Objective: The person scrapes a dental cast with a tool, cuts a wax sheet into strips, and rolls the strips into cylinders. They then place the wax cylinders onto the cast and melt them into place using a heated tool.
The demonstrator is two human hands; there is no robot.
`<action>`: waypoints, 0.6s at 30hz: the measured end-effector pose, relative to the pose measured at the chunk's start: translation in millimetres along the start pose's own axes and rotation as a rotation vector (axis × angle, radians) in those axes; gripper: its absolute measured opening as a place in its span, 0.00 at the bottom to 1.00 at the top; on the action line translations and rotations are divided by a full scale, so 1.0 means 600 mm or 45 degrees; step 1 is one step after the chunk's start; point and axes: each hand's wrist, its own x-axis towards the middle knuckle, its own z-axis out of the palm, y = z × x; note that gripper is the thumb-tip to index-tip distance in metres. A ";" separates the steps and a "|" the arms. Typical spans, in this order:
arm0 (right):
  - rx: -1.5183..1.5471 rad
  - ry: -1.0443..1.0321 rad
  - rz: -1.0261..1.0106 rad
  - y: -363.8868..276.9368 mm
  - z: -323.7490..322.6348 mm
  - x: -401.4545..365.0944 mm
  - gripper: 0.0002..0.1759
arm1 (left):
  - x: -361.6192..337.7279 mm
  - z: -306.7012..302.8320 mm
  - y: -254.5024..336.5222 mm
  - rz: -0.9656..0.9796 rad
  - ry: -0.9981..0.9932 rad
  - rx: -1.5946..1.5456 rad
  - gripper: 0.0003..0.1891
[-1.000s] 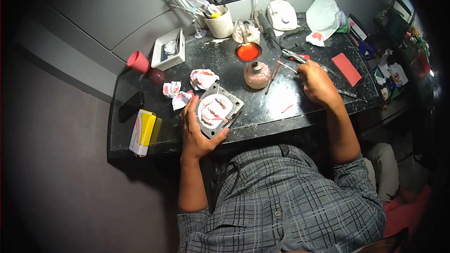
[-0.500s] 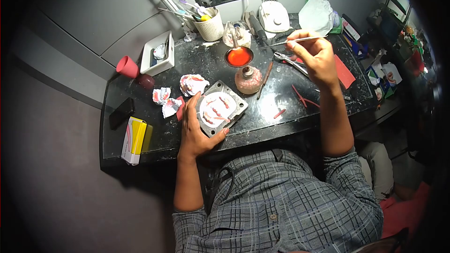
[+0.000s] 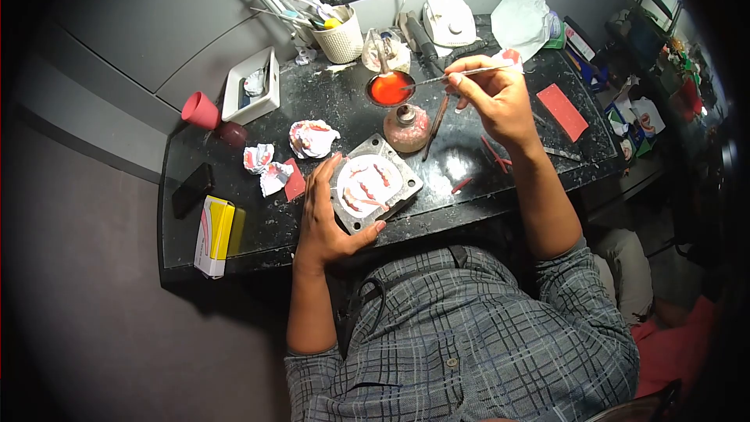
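Note:
My left hand (image 3: 324, 215) is wrapped round the left side of a square grey metal flask (image 3: 396, 205). White plaster (image 3: 373, 168) with pink wax tooth arches fills the flask. In my right hand (image 3: 496, 98), raised over the bench, a thin metal tool (image 3: 433, 80) is pinched between fingers and thumb. Its tip reaches the right edge of a round ladle (image 3: 391, 89) of bright red-orange liquid. Below the ladle stands a glass burner jar (image 3: 407, 131) with pinkish contents and a metal top.
White-and-pink plaster pieces (image 3: 313, 139) lie left of the flask. Further left are a yellow box (image 3: 215, 236), a black phone-like object (image 3: 193, 190), a pink cup (image 3: 201, 111) and a white tray (image 3: 251, 87). Behind stands a tool cup (image 3: 339, 37); a red wax sheet (image 3: 562, 112) lies at right.
My right hand has moved left and slightly down, bringing the tool's tip to the ladle. My left hand stays on the flask. The whole view has shifted slightly.

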 end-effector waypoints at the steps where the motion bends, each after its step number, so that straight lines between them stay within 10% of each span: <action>1: 0.054 0.022 -0.041 -0.004 0.000 0.000 0.07 | 0.000 0.000 0.000 0.026 0.004 0.040 0.63; 18: 0.127 0.069 0.308 0.014 -0.010 -0.019 0.08 | -0.004 0.001 0.001 -0.005 0.003 0.041 0.65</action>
